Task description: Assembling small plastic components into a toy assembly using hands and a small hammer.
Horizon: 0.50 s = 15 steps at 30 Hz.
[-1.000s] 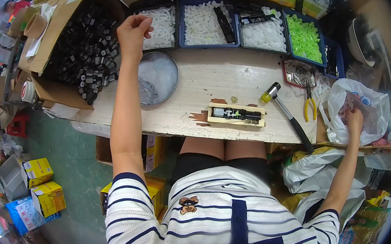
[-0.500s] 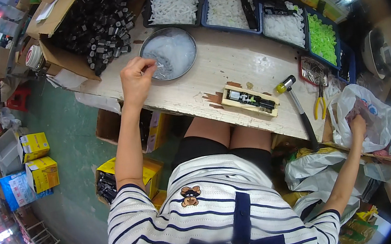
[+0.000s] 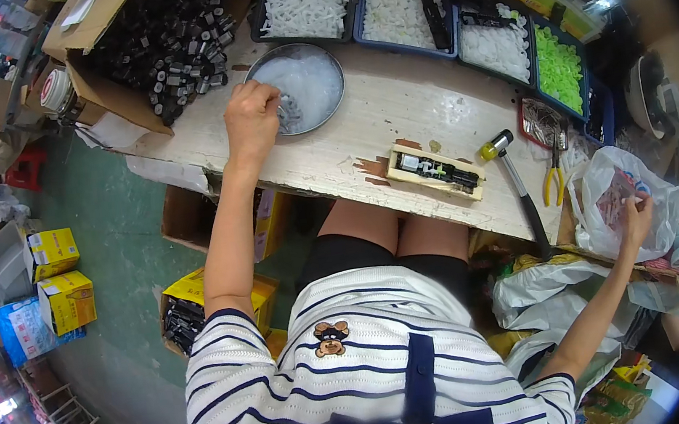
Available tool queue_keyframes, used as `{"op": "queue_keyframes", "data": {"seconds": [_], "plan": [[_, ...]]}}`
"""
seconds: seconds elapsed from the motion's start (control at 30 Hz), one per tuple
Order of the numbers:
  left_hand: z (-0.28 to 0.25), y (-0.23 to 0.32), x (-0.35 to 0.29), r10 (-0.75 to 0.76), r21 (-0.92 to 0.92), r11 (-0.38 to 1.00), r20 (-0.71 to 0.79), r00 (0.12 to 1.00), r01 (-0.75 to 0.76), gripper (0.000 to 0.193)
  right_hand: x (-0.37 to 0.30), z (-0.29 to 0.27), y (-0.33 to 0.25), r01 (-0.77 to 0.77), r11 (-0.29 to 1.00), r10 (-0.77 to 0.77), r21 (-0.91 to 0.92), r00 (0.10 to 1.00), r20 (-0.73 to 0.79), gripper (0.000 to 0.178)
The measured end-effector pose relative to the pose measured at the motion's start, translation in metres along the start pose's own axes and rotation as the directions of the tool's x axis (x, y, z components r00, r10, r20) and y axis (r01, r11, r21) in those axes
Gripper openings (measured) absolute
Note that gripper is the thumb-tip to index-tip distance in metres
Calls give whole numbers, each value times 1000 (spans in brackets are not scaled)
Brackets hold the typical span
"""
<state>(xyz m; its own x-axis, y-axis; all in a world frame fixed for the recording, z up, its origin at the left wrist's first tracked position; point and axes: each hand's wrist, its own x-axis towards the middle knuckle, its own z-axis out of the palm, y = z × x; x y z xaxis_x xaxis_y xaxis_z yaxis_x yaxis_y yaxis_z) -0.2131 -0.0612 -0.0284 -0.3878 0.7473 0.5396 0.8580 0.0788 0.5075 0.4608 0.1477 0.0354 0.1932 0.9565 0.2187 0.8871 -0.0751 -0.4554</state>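
The fingertips of the left hand (image 3: 254, 122) are hard to make out over the edge of a round grey metal pan (image 3: 342, 84) of whitish grease, and the contents of a crumpled white plastic bag (image 3: 599, 235) blur into a pinkish mass. The left hand's fingers curl narrowly together, knuckles up, forearm reaching forward; the right hand (image 3: 635, 218) bends its fingers at the bag's mouth, arm stretched outward. I cannot tell what, if anything, either one grips.
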Motion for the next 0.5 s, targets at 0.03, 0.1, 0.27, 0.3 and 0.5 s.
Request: {"op": "queue_keyframes", "data": {"seconds": [0.03, 0.1, 0.27, 0.3, 0.5], "plan": [[0, 0, -1, -3, 2, 1000, 0, 1000, 3, 10, -6, -1, -13, 9, 973, -11, 232, 1000, 7, 24], [4, 1, -2, -2, 36, 999, 55, 999, 0, 10, -31, 6, -60, 92, 919, -102, 383, 995, 5, 22], [-2, 3, -6, -58, -12, 998, 6, 998, 58, 13, -85, 36, -158, 185, 822, -250, 539, 967, 49, 19], [-2, 2, -6, -82, -43, 996, -29, 996, 81, 14, -93, 43, -165, 232, 798, -341, 556, 935, 101, 16], [-8, 47, -10, -304, -652, 671, 193, 933, 353, 12, -149, 81, -231, 218, 625, -585, 750, 767, 264, 16]]}}
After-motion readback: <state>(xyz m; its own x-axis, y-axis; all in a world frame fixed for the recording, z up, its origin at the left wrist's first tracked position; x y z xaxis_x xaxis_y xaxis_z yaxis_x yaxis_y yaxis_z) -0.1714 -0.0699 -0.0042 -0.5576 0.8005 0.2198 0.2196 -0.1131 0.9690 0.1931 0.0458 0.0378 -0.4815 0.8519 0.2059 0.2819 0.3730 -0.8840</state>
